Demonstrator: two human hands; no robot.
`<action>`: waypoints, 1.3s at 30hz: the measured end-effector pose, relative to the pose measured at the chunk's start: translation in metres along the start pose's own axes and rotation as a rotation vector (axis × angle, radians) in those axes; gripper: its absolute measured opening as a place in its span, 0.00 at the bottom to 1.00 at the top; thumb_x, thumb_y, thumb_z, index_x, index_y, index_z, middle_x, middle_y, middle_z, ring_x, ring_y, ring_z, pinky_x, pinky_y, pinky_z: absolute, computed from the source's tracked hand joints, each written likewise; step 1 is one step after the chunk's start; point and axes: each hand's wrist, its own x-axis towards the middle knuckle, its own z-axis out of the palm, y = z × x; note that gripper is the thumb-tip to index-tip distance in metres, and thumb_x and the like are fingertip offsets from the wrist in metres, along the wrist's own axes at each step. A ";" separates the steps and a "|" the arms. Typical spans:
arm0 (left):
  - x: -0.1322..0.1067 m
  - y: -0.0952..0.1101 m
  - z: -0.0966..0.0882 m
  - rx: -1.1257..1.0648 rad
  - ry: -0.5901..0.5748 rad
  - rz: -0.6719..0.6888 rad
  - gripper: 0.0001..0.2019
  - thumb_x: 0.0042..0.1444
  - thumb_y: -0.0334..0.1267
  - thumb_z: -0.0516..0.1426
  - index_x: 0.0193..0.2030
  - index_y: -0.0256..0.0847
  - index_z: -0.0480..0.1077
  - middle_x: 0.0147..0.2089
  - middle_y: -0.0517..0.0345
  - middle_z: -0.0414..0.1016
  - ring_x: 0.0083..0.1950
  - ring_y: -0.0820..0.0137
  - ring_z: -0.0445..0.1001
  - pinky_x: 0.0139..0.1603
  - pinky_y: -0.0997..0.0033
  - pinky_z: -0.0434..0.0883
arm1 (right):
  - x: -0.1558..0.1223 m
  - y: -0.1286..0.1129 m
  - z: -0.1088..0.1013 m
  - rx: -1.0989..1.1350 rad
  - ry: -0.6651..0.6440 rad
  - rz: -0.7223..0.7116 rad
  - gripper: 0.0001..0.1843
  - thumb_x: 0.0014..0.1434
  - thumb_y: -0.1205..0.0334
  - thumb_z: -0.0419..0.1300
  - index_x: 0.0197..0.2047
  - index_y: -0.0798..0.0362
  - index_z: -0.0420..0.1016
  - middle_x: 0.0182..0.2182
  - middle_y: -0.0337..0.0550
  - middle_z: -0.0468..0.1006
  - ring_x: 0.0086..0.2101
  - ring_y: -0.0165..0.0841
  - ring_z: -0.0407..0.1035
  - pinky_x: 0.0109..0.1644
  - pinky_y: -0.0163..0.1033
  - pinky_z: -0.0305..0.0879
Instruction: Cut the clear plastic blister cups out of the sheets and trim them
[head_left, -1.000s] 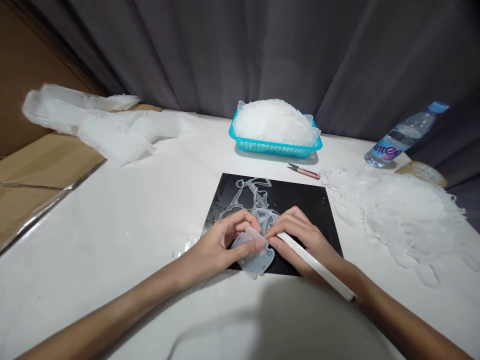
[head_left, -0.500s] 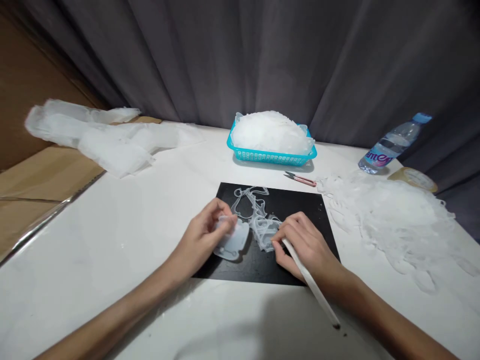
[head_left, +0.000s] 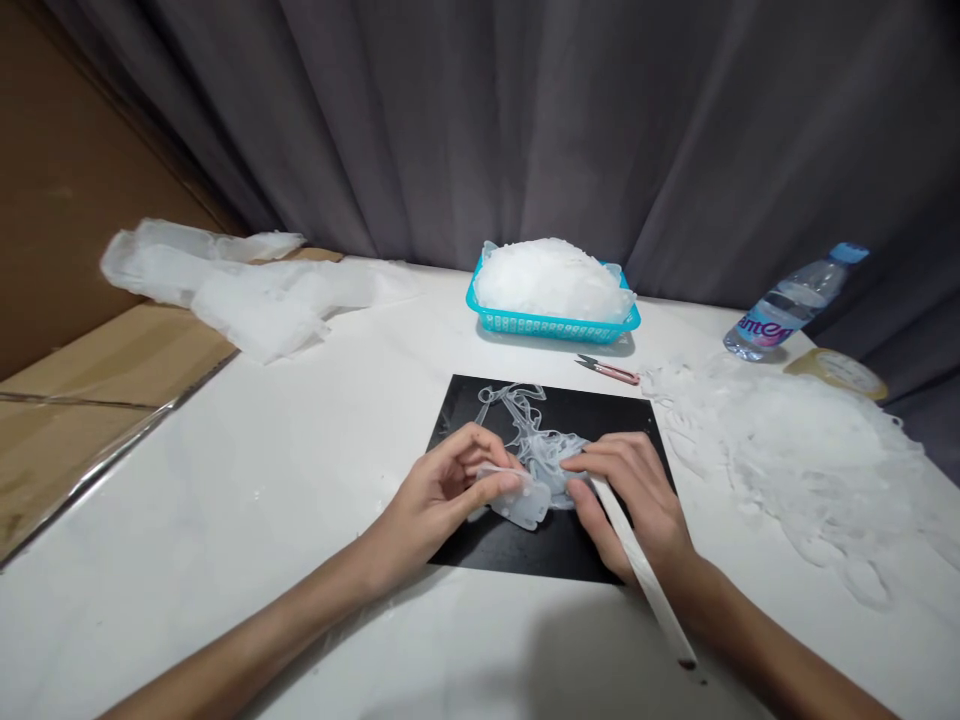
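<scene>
My left hand (head_left: 444,487) pinches a small translucent silicone piece (head_left: 519,500) with round holes, just above a black mat (head_left: 622,420). My right hand (head_left: 634,482) is closed round a long white stick tool (head_left: 646,580) and its fingertips press on thin clear trimmings (head_left: 525,425) attached to the piece. The tangled trimmings trail back across the mat. Both hands meet over the mat's near half.
A turquoise basket (head_left: 553,324) heaped with clear pieces stands behind the mat. Small pink snips (head_left: 611,370) lie beside it. A pile of clear scraps (head_left: 795,440) covers the right side, with a water bottle (head_left: 791,305) and tape roll (head_left: 836,372) behind. Plastic bags (head_left: 240,285) and cardboard lie left.
My left hand has brought the silicone piece back right toward my right hand after pulling it left. The trimmings now bunch between both hands. The view shifted slightly.
</scene>
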 end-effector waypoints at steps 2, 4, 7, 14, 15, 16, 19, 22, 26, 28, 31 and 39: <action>0.000 0.002 0.001 0.000 -0.003 0.001 0.08 0.67 0.40 0.63 0.42 0.40 0.69 0.43 0.55 0.77 0.44 0.69 0.75 0.47 0.69 0.71 | -0.001 -0.002 0.001 0.036 -0.040 0.004 0.13 0.64 0.71 0.63 0.51 0.53 0.73 0.40 0.49 0.79 0.42 0.41 0.68 0.48 0.49 0.71; 0.000 0.004 0.003 0.018 -0.003 -0.006 0.07 0.68 0.39 0.62 0.42 0.40 0.69 0.43 0.55 0.77 0.46 0.69 0.76 0.49 0.69 0.71 | -0.003 -0.004 0.003 0.065 -0.078 0.020 0.13 0.64 0.71 0.64 0.51 0.52 0.74 0.39 0.48 0.79 0.41 0.41 0.69 0.47 0.49 0.71; -0.002 0.007 0.004 0.057 -0.015 -0.012 0.07 0.69 0.40 0.61 0.42 0.41 0.69 0.45 0.56 0.77 0.47 0.70 0.76 0.50 0.69 0.72 | -0.005 -0.007 0.005 0.103 -0.088 0.037 0.11 0.64 0.73 0.61 0.47 0.50 0.74 0.36 0.46 0.79 0.39 0.40 0.70 0.45 0.48 0.71; -0.008 -0.004 0.004 0.696 -0.176 0.161 0.10 0.74 0.39 0.52 0.59 0.45 0.68 0.59 0.51 0.76 0.61 0.63 0.75 0.64 0.60 0.71 | 0.013 0.012 -0.026 0.055 0.107 0.377 0.04 0.67 0.63 0.61 0.37 0.50 0.73 0.32 0.41 0.77 0.31 0.35 0.70 0.37 0.41 0.67; -0.008 -0.006 0.005 0.824 -0.212 0.213 0.14 0.75 0.39 0.52 0.64 0.46 0.65 0.65 0.50 0.73 0.66 0.61 0.71 0.67 0.57 0.69 | 0.018 0.020 -0.037 0.000 0.191 0.473 0.05 0.66 0.60 0.62 0.37 0.49 0.74 0.31 0.40 0.77 0.30 0.34 0.70 0.35 0.40 0.67; -0.007 -0.008 0.006 0.933 -0.245 0.258 0.18 0.75 0.40 0.52 0.68 0.47 0.63 0.69 0.49 0.70 0.70 0.59 0.68 0.70 0.54 0.67 | 0.021 0.029 -0.048 -0.063 0.268 0.546 0.07 0.65 0.57 0.63 0.37 0.50 0.75 0.31 0.39 0.77 0.30 0.35 0.70 0.35 0.40 0.66; -0.006 -0.013 0.008 1.160 -0.299 0.303 0.22 0.74 0.45 0.52 0.72 0.49 0.61 0.75 0.51 0.64 0.74 0.54 0.63 0.72 0.48 0.65 | 0.028 0.060 -0.086 -0.189 0.482 0.636 0.08 0.61 0.57 0.64 0.34 0.51 0.77 0.34 0.45 0.80 0.36 0.40 0.74 0.43 0.44 0.68; -0.005 -0.013 0.008 1.251 -0.276 0.306 0.24 0.74 0.48 0.51 0.73 0.47 0.60 0.79 0.50 0.57 0.75 0.54 0.63 0.72 0.48 0.65 | 0.025 0.090 -0.123 -0.335 0.508 0.749 0.10 0.60 0.52 0.65 0.35 0.51 0.78 0.33 0.49 0.81 0.35 0.46 0.74 0.41 0.49 0.67; -0.005 -0.014 0.007 1.318 -0.226 0.301 0.32 0.74 0.53 0.51 0.79 0.45 0.49 0.82 0.46 0.46 0.78 0.52 0.56 0.74 0.47 0.63 | 0.009 0.119 -0.158 -0.493 0.428 0.848 0.15 0.60 0.43 0.62 0.36 0.47 0.78 0.33 0.50 0.79 0.37 0.53 0.75 0.41 0.53 0.64; -0.005 -0.014 0.007 1.343 -0.206 0.302 0.34 0.73 0.53 0.51 0.80 0.46 0.46 0.82 0.46 0.44 0.78 0.50 0.56 0.73 0.46 0.64 | 0.001 0.129 -0.167 -0.559 0.385 0.856 0.17 0.60 0.41 0.61 0.34 0.45 0.76 0.28 0.48 0.76 0.35 0.54 0.74 0.39 0.52 0.62; -0.005 -0.016 0.007 1.353 -0.170 0.320 0.32 0.73 0.52 0.51 0.79 0.48 0.49 0.81 0.46 0.46 0.76 0.49 0.58 0.71 0.44 0.65 | -0.009 0.141 -0.172 -0.680 0.346 0.824 0.18 0.59 0.39 0.60 0.31 0.43 0.76 0.21 0.42 0.69 0.27 0.49 0.69 0.34 0.48 0.56; -0.006 -0.008 0.008 1.275 -0.069 0.381 0.16 0.72 0.47 0.55 0.59 0.41 0.71 0.57 0.46 0.71 0.58 0.54 0.70 0.59 0.51 0.74 | -0.006 0.132 -0.171 -0.922 0.422 0.618 0.18 0.65 0.46 0.57 0.37 0.49 0.81 0.28 0.54 0.74 0.43 0.62 0.73 0.40 0.60 0.63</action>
